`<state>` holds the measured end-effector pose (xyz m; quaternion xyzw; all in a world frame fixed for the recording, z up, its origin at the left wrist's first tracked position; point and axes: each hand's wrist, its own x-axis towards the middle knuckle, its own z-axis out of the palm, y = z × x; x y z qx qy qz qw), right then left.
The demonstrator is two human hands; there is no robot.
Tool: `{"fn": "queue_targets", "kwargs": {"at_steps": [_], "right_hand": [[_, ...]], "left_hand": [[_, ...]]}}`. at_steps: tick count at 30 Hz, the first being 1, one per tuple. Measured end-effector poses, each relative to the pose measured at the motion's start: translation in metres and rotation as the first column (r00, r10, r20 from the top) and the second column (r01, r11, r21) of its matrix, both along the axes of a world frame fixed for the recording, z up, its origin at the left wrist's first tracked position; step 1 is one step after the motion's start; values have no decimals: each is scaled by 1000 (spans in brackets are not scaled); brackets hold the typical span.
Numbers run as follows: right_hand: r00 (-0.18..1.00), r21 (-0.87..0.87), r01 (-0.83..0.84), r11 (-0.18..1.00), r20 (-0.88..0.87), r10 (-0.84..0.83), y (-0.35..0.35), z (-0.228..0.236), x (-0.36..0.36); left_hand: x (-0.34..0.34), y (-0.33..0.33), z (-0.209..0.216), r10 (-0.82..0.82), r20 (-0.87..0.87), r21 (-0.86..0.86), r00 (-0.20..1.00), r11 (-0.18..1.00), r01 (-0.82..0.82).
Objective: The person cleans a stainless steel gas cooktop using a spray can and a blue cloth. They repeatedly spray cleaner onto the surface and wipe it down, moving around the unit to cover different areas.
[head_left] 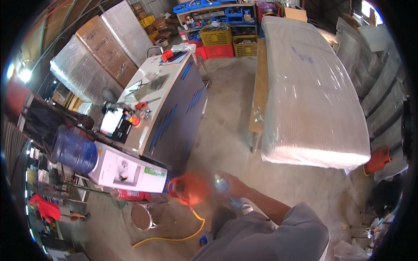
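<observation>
My right arm reaches forward from the grey shirt, and my right hand (pixel 234 186) is closed around a small clear plastic bottle (pixel 221 183). Motion smears the hand, but the bottle's shape shows on its left side. Left of the bottle stands an orange gas cylinder (pixel 194 189) with an orange hose (pixel 199 225) trailing over the floor. Only a sliver of my left hand (pixel 202 245) shows at the lower edge, beside a small blue object (pixel 203 239); its fingers are hidden by my body.
A water dispenser (pixel 106 172) with a blue jug (pixel 75 150) is beside a cluttered counter (pixel 148 126). A round stool (pixel 142 217) stands nearby. On the right, a large bubble-wrapped panel (pixel 311 95) rests on a wooden bench (pixel 258 87). Far left, a person in red (pixel 48 208) bends.
</observation>
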<state>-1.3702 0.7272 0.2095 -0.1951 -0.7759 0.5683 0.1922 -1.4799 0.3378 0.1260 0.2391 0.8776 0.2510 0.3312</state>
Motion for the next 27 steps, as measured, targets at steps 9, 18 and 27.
{"fn": "queue_targets", "kwargs": {"at_steps": [9, 18, 27], "right_hand": [[806, -108, 558, 823, 305, -507, 204, -10, -86], [498, -90, 866, 492, 79, -863, 404, 6, -168], [465, -233, 872, 430, 124, -876, 731, -58, -269]], "left_hand": [[-226, 244, -57, -28, -8, 63, 1000, 998, 29], [-490, 779, -27, -540, -320, 185, 778, 770, 611], [-524, 1143, 20, -567, -246, 314, 787, 721, 618]]}}
